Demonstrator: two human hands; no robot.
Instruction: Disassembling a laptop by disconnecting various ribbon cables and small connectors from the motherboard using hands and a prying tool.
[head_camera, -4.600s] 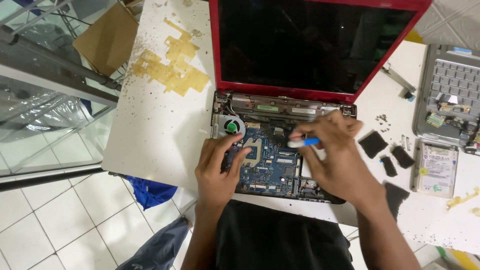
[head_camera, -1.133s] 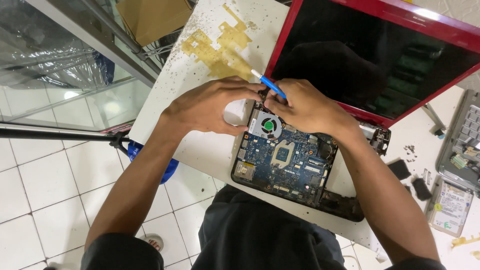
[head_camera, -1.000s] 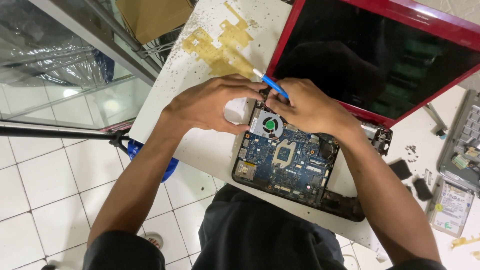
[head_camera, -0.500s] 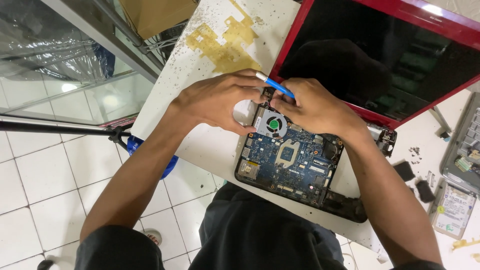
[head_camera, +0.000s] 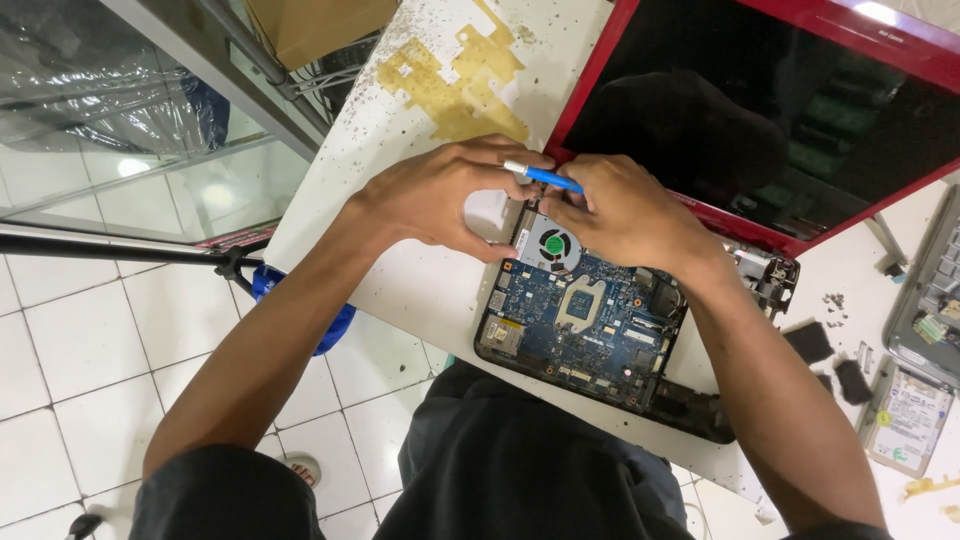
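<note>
An opened red laptop (head_camera: 600, 90) lies on the white table (head_camera: 400, 130), its blue motherboard (head_camera: 590, 320) bare and a round cooling fan (head_camera: 553, 245) at the upper left corner. My right hand (head_camera: 625, 215) grips a blue-handled screwdriver (head_camera: 545, 178) just above the fan. My left hand (head_camera: 445, 195) meets it from the left, fingertips pinching the screwdriver's white end near the laptop's hinge corner. The tool's tip is hidden behind my fingers.
A hard drive (head_camera: 907, 420) and small black parts (head_camera: 808, 342) lie at the right, beside a grey keyboard panel (head_camera: 935, 300). Yellow residue (head_camera: 455, 80) stains the table top. Glass shelving (head_camera: 110, 110) stands to the left above a tiled floor (head_camera: 80, 350).
Earlier both hands worked lower over the motherboard; now they are at the fan corner by the hinge. Over the last second they have held almost still while the view shifted slightly.
</note>
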